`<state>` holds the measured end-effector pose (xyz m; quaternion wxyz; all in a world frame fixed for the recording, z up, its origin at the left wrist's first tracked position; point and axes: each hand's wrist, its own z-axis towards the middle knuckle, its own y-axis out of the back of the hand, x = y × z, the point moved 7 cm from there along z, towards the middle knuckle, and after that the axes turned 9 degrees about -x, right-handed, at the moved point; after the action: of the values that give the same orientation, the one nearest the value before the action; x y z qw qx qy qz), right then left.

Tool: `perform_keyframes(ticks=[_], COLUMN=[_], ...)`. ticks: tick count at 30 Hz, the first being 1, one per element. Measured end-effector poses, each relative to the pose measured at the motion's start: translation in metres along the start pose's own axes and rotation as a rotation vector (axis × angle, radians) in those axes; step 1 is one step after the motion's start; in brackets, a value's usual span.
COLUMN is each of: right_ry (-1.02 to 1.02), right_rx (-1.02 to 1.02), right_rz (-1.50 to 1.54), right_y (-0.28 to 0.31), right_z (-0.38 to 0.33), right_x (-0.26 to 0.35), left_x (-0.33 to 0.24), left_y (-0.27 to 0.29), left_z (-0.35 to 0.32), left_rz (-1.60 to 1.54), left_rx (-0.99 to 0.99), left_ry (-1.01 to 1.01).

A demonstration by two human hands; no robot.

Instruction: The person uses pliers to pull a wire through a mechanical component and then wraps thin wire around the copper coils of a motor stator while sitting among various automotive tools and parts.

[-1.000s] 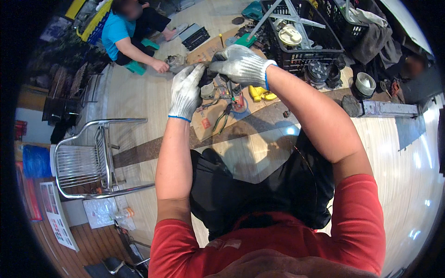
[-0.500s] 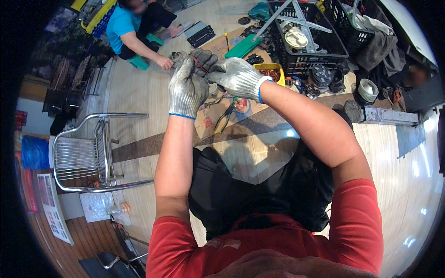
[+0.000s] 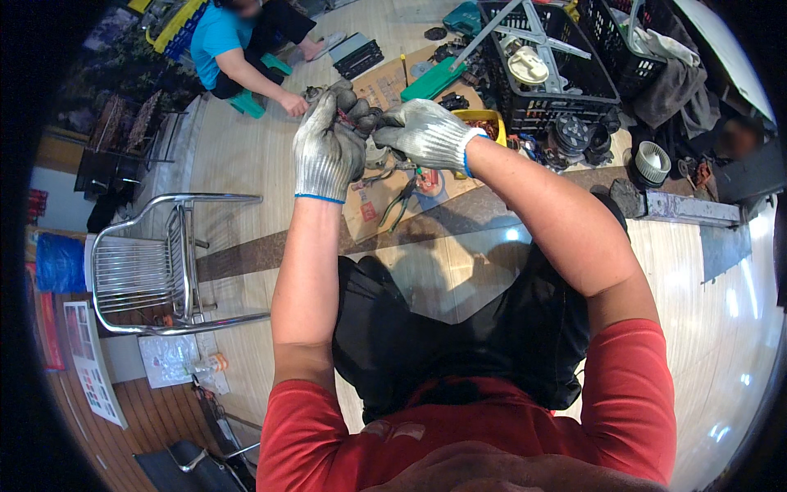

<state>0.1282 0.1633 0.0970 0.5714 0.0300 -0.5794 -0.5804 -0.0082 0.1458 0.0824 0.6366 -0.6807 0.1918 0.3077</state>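
Both my hands wear grey-white knitted gloves with blue cuffs, held together over a cardboard sheet [image 3: 357,226]. My left hand [image 3: 328,148] curls its fingers around a small dark piece with a reddish bit [image 3: 344,116]; most of it is hidden. Close beside it, my right hand [image 3: 426,135] is closed with fingertips pinched toward the left palm, and what they grip is too small to make out. Below the hands, a pair of pliers [image 3: 398,205] with dark green handles lies on the cardboard. Metal parts [image 3: 373,176] lie near it.
A yellow container [image 3: 493,141] with copper-coloured pieces stands right of my hands, before a black crate [image 3: 557,111] of parts. A green plastic piece [image 3: 434,82] lies beyond. Across from me sits a person in a blue shirt [image 3: 220,41]. A metal chair [image 3: 176,266] stands at left.
My hands have shifted slightly, and my left fingers have curled further over. The thin red strand seen between the hands earlier now shows only as a small reddish bit.
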Motion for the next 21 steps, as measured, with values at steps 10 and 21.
perform_keyframes(ticks=[10, 21], right_ry=[-0.065, -0.068], right_rx=[0.137, -0.032], right_rz=[-0.075, -0.19], right_y=[0.034, 0.057], right_z=[0.0, 0.0], right_x=[-0.019, -0.023], left_x=[0.009, 0.026], left_y=[-0.027, -0.031], left_z=[-0.024, -0.03], left_rz=[0.359, 1.122], left_rx=[0.113, 0.035], left_ry=[0.198, 0.172])
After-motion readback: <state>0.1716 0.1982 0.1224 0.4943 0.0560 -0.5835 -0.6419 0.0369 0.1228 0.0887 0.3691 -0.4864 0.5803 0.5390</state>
